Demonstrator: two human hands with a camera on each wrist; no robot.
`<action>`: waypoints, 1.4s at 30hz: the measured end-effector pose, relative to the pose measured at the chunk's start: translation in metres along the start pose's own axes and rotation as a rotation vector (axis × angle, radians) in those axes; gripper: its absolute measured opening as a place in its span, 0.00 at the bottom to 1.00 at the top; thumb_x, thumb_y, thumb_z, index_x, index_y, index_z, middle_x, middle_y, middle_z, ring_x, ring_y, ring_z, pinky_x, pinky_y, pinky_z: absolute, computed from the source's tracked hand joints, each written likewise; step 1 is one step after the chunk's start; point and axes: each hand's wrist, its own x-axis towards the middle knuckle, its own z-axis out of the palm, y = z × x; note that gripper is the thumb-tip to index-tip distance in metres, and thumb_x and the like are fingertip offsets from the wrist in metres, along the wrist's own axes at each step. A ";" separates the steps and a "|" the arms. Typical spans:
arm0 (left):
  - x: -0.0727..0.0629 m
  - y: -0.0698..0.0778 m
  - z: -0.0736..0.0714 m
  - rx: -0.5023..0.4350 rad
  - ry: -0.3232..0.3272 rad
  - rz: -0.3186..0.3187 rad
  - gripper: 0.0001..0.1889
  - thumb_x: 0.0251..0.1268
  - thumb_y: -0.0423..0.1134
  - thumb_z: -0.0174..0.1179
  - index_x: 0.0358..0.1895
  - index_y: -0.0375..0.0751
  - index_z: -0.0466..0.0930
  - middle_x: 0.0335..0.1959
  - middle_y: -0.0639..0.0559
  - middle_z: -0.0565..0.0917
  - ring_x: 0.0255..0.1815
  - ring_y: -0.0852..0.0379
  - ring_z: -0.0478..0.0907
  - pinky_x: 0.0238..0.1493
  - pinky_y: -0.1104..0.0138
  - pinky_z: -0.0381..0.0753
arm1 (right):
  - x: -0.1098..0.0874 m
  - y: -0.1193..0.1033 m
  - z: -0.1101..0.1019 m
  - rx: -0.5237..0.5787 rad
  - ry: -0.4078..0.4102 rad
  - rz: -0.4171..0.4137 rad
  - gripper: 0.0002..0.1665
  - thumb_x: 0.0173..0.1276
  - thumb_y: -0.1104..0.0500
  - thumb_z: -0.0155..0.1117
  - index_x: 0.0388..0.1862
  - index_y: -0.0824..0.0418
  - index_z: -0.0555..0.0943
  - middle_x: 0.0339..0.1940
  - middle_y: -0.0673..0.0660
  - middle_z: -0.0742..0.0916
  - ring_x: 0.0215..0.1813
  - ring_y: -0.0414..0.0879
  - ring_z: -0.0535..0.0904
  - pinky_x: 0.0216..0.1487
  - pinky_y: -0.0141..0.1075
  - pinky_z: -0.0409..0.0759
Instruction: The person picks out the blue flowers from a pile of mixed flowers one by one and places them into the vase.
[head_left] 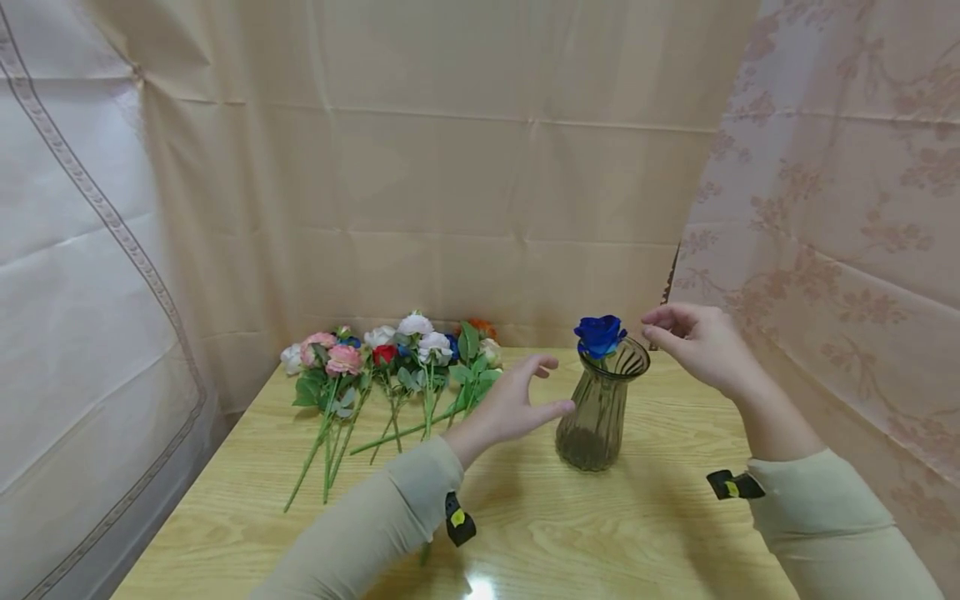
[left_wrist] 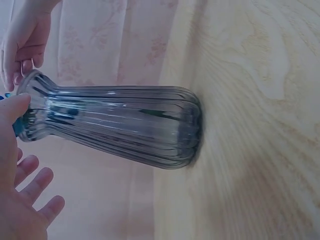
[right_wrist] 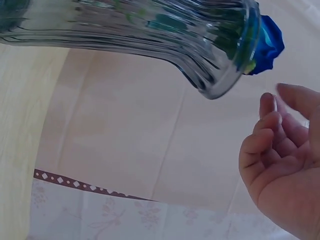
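A blue rose (head_left: 600, 336) stands in a ribbed smoky glass vase (head_left: 591, 421), its bloom leaning at the left of the rim. My left hand (head_left: 510, 406) is just left of the vase, thumb and fingers spread apart with nothing between them. To the right of the rim, my right hand (head_left: 697, 343) hovers with loosely bent fingers and holds nothing. In the right wrist view a gap shows between the right hand (right_wrist: 287, 150) and the blue bloom (right_wrist: 269, 46). The left wrist view shows the upright vase (left_wrist: 125, 125) beyond the left thumb (left_wrist: 15, 107).
Several artificial flowers lie on the left and back of the wooden table (head_left: 600, 533), among them a pink bloom (head_left: 345, 360), a red rose (head_left: 385, 354) and a white bloom (head_left: 433, 347). Their stems point toward the front. Beige curtains (head_left: 487, 167) hang behind the table.
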 end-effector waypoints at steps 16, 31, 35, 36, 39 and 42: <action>-0.002 0.012 -0.014 -0.017 0.030 0.075 0.33 0.67 0.55 0.68 0.69 0.45 0.71 0.65 0.55 0.76 0.63 0.57 0.73 0.63 0.57 0.74 | -0.014 0.010 -0.004 0.137 0.045 0.076 0.29 0.75 0.49 0.66 0.69 0.58 0.74 0.59 0.59 0.82 0.48 0.34 0.82 0.47 0.24 0.77; -0.012 0.005 -0.015 -0.038 0.003 0.058 0.33 0.67 0.55 0.68 0.70 0.46 0.70 0.66 0.54 0.75 0.64 0.56 0.73 0.64 0.55 0.73 | -0.026 0.034 0.020 0.247 0.012 -0.010 0.37 0.72 0.60 0.69 0.75 0.63 0.65 0.62 0.60 0.78 0.62 0.41 0.74 0.55 0.24 0.76; -0.015 0.000 -0.014 -0.039 -0.003 0.054 0.33 0.67 0.54 0.68 0.70 0.45 0.69 0.66 0.53 0.75 0.64 0.55 0.74 0.64 0.55 0.73 | -0.029 0.038 0.025 0.260 -0.031 0.014 0.41 0.72 0.59 0.70 0.78 0.62 0.62 0.66 0.61 0.76 0.67 0.52 0.72 0.59 0.29 0.77; -0.016 -0.002 -0.014 -0.040 -0.004 0.055 0.33 0.67 0.54 0.68 0.70 0.45 0.69 0.66 0.52 0.75 0.64 0.55 0.74 0.65 0.55 0.73 | -0.030 0.040 0.027 0.264 -0.035 0.028 0.41 0.72 0.58 0.70 0.78 0.61 0.62 0.67 0.61 0.76 0.68 0.54 0.71 0.59 0.29 0.76; -0.019 -0.006 -0.013 -0.037 -0.003 0.049 0.34 0.67 0.54 0.69 0.70 0.44 0.69 0.66 0.51 0.75 0.63 0.55 0.74 0.64 0.56 0.73 | -0.032 0.044 0.033 0.281 -0.041 0.039 0.42 0.72 0.58 0.70 0.78 0.62 0.61 0.68 0.62 0.76 0.69 0.59 0.71 0.60 0.32 0.77; -0.021 -0.010 -0.012 -0.039 -0.002 0.047 0.34 0.67 0.54 0.69 0.70 0.44 0.69 0.66 0.50 0.75 0.63 0.55 0.74 0.64 0.55 0.73 | -0.034 0.048 0.039 0.295 -0.042 0.046 0.43 0.71 0.58 0.71 0.78 0.64 0.60 0.68 0.63 0.75 0.69 0.60 0.70 0.59 0.29 0.76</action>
